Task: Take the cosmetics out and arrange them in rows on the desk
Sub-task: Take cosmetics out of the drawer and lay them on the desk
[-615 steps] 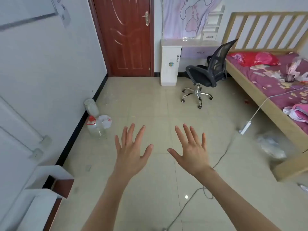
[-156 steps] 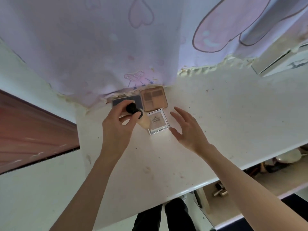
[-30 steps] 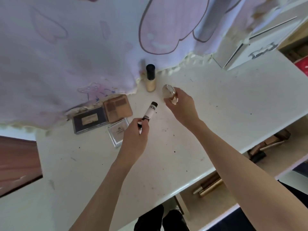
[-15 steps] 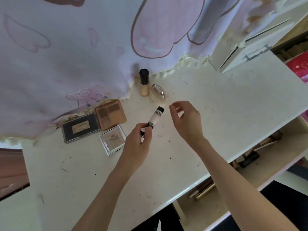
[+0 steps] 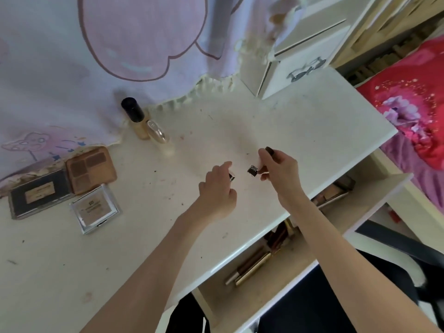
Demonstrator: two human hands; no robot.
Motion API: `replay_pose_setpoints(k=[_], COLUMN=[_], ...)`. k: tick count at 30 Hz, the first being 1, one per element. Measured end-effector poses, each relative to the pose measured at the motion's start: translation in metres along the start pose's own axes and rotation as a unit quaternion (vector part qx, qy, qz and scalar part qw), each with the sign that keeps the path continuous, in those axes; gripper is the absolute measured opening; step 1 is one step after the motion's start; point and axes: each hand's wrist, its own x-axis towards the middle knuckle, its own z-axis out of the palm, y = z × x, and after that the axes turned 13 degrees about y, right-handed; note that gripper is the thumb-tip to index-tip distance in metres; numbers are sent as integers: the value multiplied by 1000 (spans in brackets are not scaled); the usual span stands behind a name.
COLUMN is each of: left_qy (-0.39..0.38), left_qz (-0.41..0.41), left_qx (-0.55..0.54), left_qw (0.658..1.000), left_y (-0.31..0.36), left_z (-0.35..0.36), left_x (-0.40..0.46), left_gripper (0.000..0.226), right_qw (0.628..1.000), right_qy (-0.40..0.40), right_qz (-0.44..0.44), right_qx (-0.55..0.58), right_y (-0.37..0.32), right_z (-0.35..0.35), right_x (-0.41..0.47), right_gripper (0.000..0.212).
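tube (image 5: 258, 168) gripped in right hand (image 5: 280, 174) fingers above desk (image 5: 312, 131); left hand (image 5: 217, 191) fingers curled, contents unclear.

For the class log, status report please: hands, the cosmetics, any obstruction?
Right hand grips the white tube; left hand pinches its end. Three compacts, bottle on desk. More in drawer. Nothing in the way.

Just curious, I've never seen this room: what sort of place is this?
Most likely a bedroom, at a dressing table. Makeup lies on the white desk, including a brown eyeshadow palette and a black-capped bottle; a bed with a red cover stands beside it.
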Motion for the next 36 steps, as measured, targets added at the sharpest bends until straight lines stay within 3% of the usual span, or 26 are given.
replay_pose_setpoints(k=[2,6,10,14,20,26,36], left_qy=[13,96,184,239,240,226,159], left_qz=[40,59,33,25,-33,-2,49], left_qx=[66,-12,-41,-56,-138,-185,-169], left_qw=[997,994,981,969,960,956,971], left_y=[7,15,32,47,60,67,80], left_z=[10,23,31,37,46,53,54], left_x=[18,51,80,106,134,143,150], left_gripper=[59,32,34,17,27,22,22], right_qw=[999,997,994,991,989,995,954], right_qy=[31,67,72,70,67,79,30], right_qz=[1,-10,-44,-68,-78,-49,-212], right_qx=[-25,-47,-69,-88,-108,-45,-208], right_y=[1,-2,-6,-12,-31,-32,-32], right_z=[-10,-18,-16,-10,6,9,-2], right_x=[20,50,77,98,120,117,138], right_gripper=[22,26,22,21,45,23,28])
